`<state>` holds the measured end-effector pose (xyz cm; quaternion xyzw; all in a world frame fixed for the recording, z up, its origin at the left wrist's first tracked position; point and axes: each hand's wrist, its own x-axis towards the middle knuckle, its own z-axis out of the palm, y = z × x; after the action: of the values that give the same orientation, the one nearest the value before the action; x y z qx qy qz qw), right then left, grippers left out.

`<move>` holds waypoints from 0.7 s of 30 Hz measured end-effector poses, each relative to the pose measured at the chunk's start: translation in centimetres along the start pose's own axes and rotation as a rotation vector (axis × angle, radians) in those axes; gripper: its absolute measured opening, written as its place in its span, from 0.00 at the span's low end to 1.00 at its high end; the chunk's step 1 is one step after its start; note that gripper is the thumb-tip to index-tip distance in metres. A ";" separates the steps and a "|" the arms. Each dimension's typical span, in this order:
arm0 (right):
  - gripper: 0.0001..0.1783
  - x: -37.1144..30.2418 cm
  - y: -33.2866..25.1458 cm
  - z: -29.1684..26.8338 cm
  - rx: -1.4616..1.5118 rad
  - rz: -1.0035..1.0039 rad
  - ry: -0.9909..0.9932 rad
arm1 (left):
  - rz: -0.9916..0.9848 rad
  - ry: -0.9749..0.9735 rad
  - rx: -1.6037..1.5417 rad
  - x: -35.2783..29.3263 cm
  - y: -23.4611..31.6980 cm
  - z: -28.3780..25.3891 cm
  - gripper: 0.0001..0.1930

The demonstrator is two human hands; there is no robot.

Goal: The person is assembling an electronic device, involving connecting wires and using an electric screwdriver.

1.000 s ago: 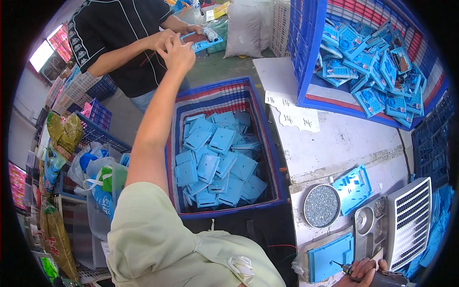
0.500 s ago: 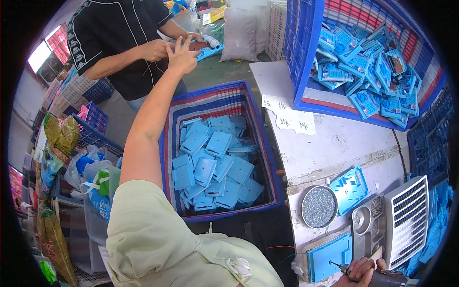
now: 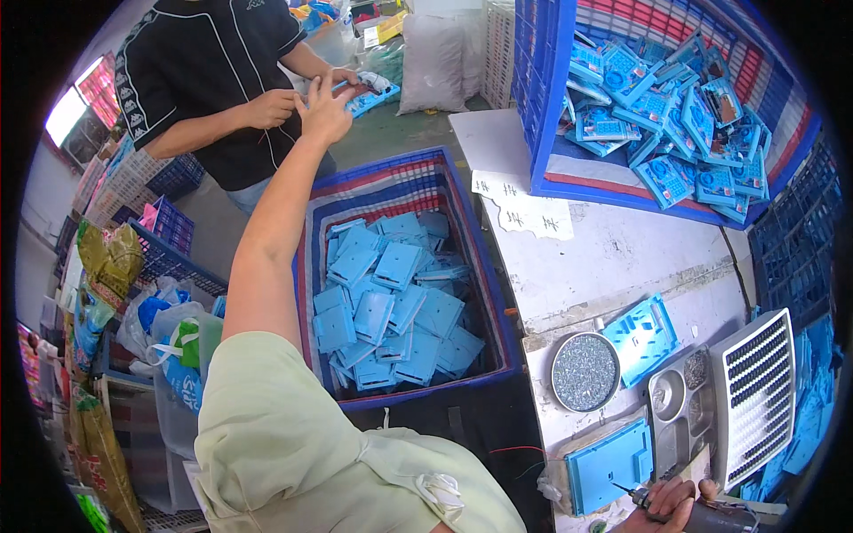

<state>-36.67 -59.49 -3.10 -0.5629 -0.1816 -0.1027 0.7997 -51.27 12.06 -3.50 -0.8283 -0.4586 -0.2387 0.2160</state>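
Big floor crate (image 3: 498,266) first, blue-walled, heaped with flat light-blue plastic panels (image 3: 395,306), sitting just beside the white worktop (image 3: 613,266). On the worktop, a tilted blue crate (image 3: 551,107) spills packaged blue parts (image 3: 662,115). Nearer the edge: a white slatted grille (image 3: 755,395), a blue panel (image 3: 609,462) lying flat, another blue frame (image 3: 644,338) propped by a round dish of small screws (image 3: 584,371), and a grey sorting tray (image 3: 680,409).

Now the hands. The left hand (image 3: 324,111) is stretched far out over the floor crate, fingers spread wide, meeting a co-worker's hands (image 3: 271,107) around a blue piece (image 3: 369,96); who actually grips it, I cannot tell. The right hand (image 3: 671,506) is down at the worktop's near corner, wrapped round a powered screwdriver (image 3: 711,515).

The risk, I'd say: a fumbled handover drops that piece into the crate, and with eyes away, the screwdriver tip could gouge the flat panel beside it.
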 end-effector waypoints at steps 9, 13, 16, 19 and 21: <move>0.18 -0.3 0.0 -0.9 0.014 0.021 -0.017 | 0.314 0.053 -0.544 -9.1 11.0 -4.1 0.17; 0.18 0.0 0.0 -0.9 -0.001 0.035 0.004 | -0.091 0.281 -0.206 -1.2 1.1 -4.4 0.19; 0.19 -0.5 0.0 -1.5 -0.010 0.018 0.033 | -0.027 0.043 0.014 3.2 -2.7 -3.1 0.21; 0.21 -0.2 0.2 0.7 -0.027 0.041 0.050 | -0.053 -0.028 0.094 4.0 -4.8 -3.8 0.21; 0.21 -0.3 0.3 0.8 -0.005 0.063 0.044 | -0.028 0.228 -0.012 3.5 -2.9 -5.6 0.20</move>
<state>-36.98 -58.67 -3.23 -0.5681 -0.1459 -0.0900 0.8049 -53.22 12.54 3.42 -0.7906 -0.4411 -0.3370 0.2584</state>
